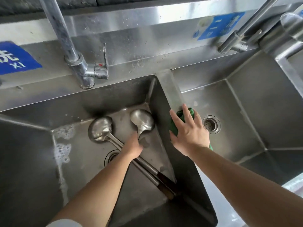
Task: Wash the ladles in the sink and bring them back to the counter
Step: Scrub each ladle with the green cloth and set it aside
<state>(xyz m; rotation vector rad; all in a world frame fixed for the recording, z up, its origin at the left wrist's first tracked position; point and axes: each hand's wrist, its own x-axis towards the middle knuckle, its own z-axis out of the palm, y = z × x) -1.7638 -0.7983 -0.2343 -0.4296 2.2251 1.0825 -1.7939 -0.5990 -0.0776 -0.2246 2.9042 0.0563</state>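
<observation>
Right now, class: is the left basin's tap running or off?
Off: no stream falls from the tap onto the ladles below.

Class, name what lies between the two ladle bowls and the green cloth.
In the head view, the steel divider between the basins separates the ladle bowls from the green cloth.

Stainless steel everywhere: a splashback (147, 30) spotted with water runs across the top of the frame, blue signs (14, 58) stuck at left and upper right, soap foam (63, 149) clinging at lower left, light glaring off metal.
</observation>
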